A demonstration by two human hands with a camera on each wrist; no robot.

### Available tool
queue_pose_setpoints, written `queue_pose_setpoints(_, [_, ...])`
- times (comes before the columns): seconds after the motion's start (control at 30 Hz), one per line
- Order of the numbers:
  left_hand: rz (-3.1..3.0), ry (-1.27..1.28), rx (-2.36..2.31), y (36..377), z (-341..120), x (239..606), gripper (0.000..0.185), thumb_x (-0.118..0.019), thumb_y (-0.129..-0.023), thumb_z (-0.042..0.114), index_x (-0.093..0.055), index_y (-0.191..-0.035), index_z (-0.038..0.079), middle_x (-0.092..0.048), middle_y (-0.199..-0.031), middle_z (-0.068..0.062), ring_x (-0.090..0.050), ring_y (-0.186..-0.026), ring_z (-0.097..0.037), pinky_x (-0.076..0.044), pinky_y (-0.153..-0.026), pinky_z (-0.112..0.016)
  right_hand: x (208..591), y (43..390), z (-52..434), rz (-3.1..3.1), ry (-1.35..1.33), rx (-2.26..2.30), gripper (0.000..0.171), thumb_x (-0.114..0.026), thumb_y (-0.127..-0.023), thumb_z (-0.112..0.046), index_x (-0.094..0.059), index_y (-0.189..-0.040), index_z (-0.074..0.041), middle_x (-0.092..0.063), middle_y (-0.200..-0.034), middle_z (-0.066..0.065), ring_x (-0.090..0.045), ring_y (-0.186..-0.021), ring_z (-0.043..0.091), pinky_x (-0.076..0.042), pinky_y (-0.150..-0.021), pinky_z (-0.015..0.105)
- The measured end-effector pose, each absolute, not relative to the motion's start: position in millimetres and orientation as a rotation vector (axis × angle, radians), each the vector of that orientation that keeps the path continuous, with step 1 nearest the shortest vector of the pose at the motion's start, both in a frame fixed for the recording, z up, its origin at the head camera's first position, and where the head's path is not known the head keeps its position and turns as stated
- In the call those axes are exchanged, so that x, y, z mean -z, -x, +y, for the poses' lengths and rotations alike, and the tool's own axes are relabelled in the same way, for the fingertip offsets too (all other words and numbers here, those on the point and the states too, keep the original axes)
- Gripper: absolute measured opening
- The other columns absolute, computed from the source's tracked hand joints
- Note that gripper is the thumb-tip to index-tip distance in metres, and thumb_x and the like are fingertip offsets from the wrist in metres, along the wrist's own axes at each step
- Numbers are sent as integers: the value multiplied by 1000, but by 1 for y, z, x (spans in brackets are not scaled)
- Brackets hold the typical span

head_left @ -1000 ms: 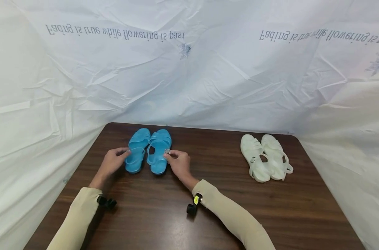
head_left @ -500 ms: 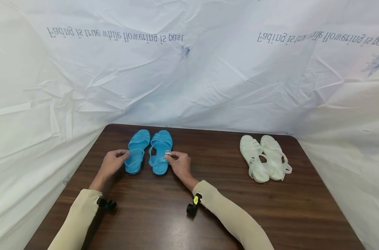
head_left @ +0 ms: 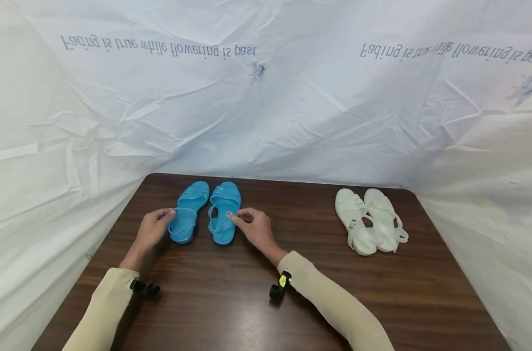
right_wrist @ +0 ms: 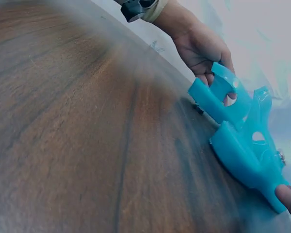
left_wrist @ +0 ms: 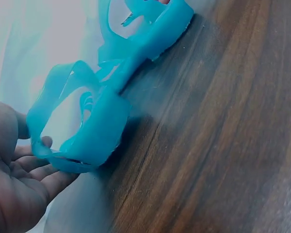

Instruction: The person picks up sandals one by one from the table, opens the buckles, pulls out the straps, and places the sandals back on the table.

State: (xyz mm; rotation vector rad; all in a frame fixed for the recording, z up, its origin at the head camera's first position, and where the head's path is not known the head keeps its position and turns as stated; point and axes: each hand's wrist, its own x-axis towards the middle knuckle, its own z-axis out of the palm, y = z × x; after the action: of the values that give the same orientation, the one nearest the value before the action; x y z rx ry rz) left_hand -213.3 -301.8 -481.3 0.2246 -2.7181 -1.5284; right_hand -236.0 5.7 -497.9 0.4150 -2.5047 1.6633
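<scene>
Two blue jelly sandals lie side by side on the table with toes toward the back. My left hand (head_left: 150, 229) pinches the heel strap of the left blue sandal (head_left: 183, 227); in the left wrist view that strap (left_wrist: 38, 116) runs between thumb and fingers. At the right blue sandal (head_left: 224, 230), my right hand (head_left: 258, 230) has its thumb against the outer side, with the index finger apart from it. A silvery buckle (head_left: 229, 214) shows over that sandal's insole, near the fingertips. In the right wrist view only a few right fingers (right_wrist: 290, 198) appear.
A pair of white sandals (head_left: 352, 210) lies on the table's right side, one overlapping the other. White sheeting (head_left: 266, 122) with printed words hangs behind and beside the brown wooden table (head_left: 230, 302).
My left hand has shifted left, swinging the left sandal's heel outward with it. My right hand has let go of the buckle strap, which now lies inward over the right sandal.
</scene>
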Motion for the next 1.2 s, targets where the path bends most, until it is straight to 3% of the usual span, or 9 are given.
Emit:
queue_pose_setpoints(0.2, [-2541,-262,1635,212,-302,477,59,-40,-112,37,-49,-144,-12,-49,-147,-32,-38,-144,-43,-31,-116,-60,489,233,10,-2508,-458,-1654,30,-77,-94,-32,-76,-110,-6,-75,-112,1,-72,-101,14,-59,-85,30])
queue_pose_setpoints(0.37, [-2423,-294,1737,209,-296,466,58,-40,-112,37,-53,-140,-12,-51,-146,-29,-41,-142,-38,-34,-116,-58,484,232,14,-2501,-481,-1649,33,-76,-95,-33,-75,-113,-5,-75,-113,2,-71,-104,14,-58,-89,31])
queue_pose_setpoints(0.6, [-2352,-219,1759,202,-281,441,60,-43,-110,39,-47,-146,-10,-50,-148,-28,-46,-139,-40,-38,-110,-61,472,228,18,-2472,-540,-1648,40,-75,-95,-34,-72,-122,-3,-74,-117,6,-69,-109,16,-58,-91,31])
queue_pose_setpoints(0.7, [-2341,-187,1740,199,-270,429,59,-43,-110,38,-48,-147,-8,-52,-147,-26,-49,-137,-37,-44,-109,-53,463,225,19,-2442,-584,-1663,42,-74,-96,-37,-72,-125,-7,-73,-120,9,-70,-110,17,-57,-92,32])
queue_pose_setpoints(0.8, [-2324,-162,1784,194,-255,418,56,-43,-111,36,-52,-144,-8,-54,-145,-24,-51,-134,-32,-51,-103,-34,453,220,19,-2404,-635,-1700,42,-72,-96,-40,-72,-127,-12,-73,-122,7,-70,-110,19,-58,-92,33])
queue_pose_setpoints(0.9, [-2325,-127,1852,189,-240,410,54,-44,-110,36,-55,-141,-8,-54,-145,-22,-51,-133,-29,-50,-96,-22,443,213,20,-2381,-682,-1758,42,-70,-97,-44,-71,-128,-16,-72,-122,2,-69,-111,19,-58,-92,34])
queue_pose_setpoints(1.07, [-2338,-82,1934,180,-215,408,52,-48,-110,35,-56,-140,-6,-56,-144,-21,-51,-130,-27,-46,-106,-33,430,201,22,-2398,-695,-1826,45,-67,-99,-45,-69,-132,-14,-72,-123,0,-68,-111,14,-57,-92,35])
queue_pose_setpoints(1.2, [-2353,-55,1940,175,-196,414,49,-51,-109,34,-59,-138,-5,-61,-136,-21,-57,-118,-24,-51,-96,-27,427,192,27,-2438,-650,-1830,46,-65,-100,-45,-69,-132,-13,-72,-121,1,-69,-104,14,-58,-84,31])
